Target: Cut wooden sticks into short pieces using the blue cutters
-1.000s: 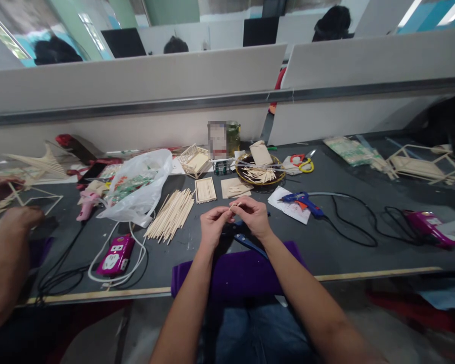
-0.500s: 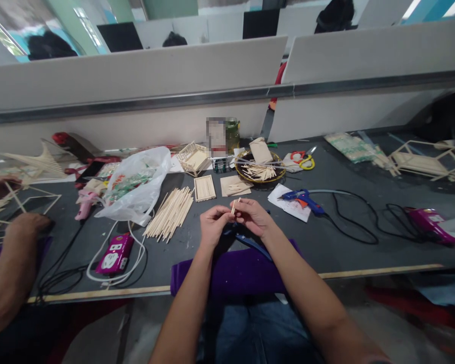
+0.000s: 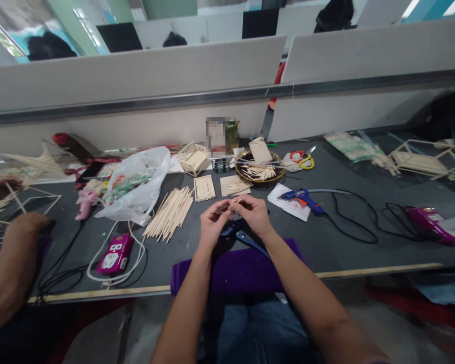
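Note:
My left hand (image 3: 213, 220) and my right hand (image 3: 254, 214) meet above the table, fingertips pinched together. Between them are short wooden sticks (image 3: 233, 203), mostly covered by the fingers. Just below lies a blue-handled hand tool (image 3: 250, 241), partly hidden by my right hand and resting against a folded purple cloth (image 3: 238, 273) at the table edge. To the left of my left hand is a spread pile of long wooden sticks (image 3: 170, 212). Beyond my hands sit a small flat stick panel (image 3: 205, 188) and a round basket (image 3: 242, 177) of short sticks.
A blue glue gun (image 3: 303, 198) lies on paper at right, its cord trailing to a purple power box (image 3: 436, 225). At left are a white plastic bag (image 3: 136, 187), a pink glue gun (image 3: 85, 203) and another purple box (image 3: 116, 253). A co-worker's arm (image 3: 17, 258) handles a stick frame.
My right fingers have closed further over the short sticks, which stood upright and showed more before. The other person's hands and the items on the table look unchanged.

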